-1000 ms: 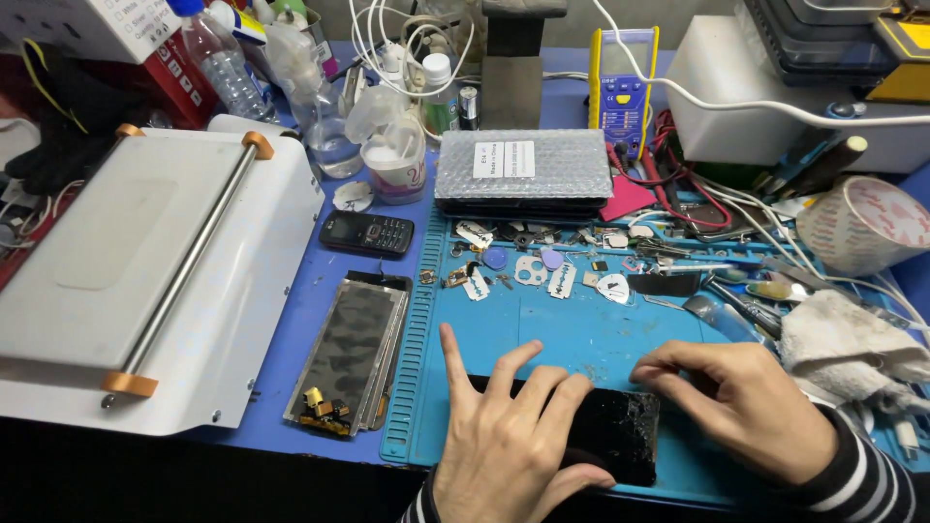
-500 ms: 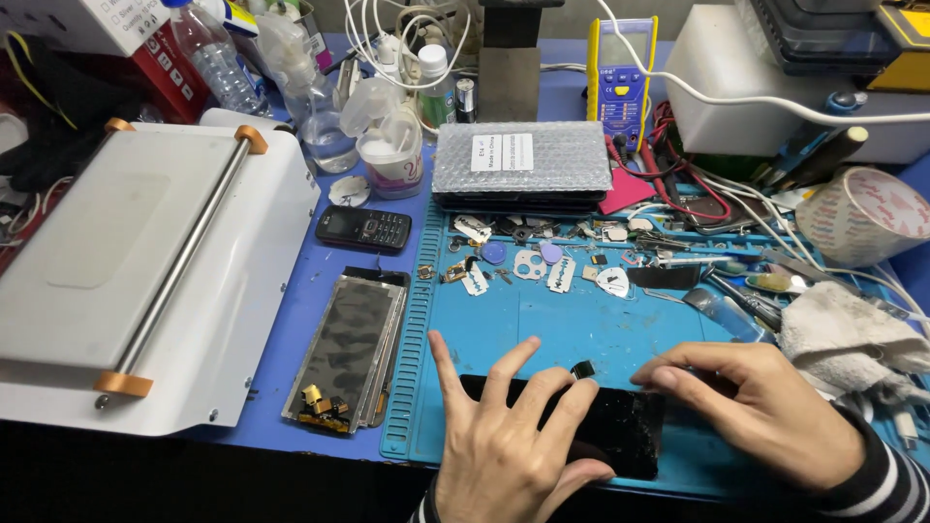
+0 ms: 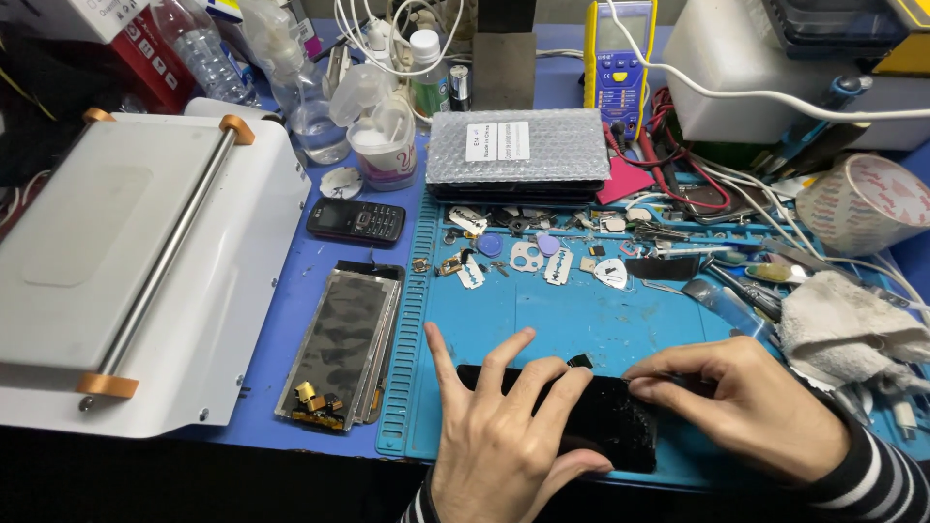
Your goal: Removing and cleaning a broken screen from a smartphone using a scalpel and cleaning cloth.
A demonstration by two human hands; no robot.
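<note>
Here, in the head camera's downward view, everything is placed relative to the blue work mat (image 3: 581, 329) that covers the middle of your bench. At the mat's near edge lies a black phone screen (image 3: 620, 426), flat and lengthwise. Your left hand (image 3: 499, 446) rests on its left half with the fingers spread wide and flat, pinning it to the mat rather than gripping it, likely to stop it sliding. Your right hand (image 3: 746, 412) sits over the screen's right end, fingers curled and pinched toward the top edge; whether they hold a thin tool there is too small to tell.

Along the mat's far side lie small picks and loose parts (image 3: 542, 257), and behind them a bubble-wrapped packet (image 3: 518, 150). Just off the mat's left edge is a stack of screen panels (image 3: 341, 339), with a small keypad phone (image 3: 356, 221) beyond it. Further left stands a white machine with a metal bar (image 3: 126, 261). To the mat's right lies a crumpled cloth (image 3: 843, 324).
</note>
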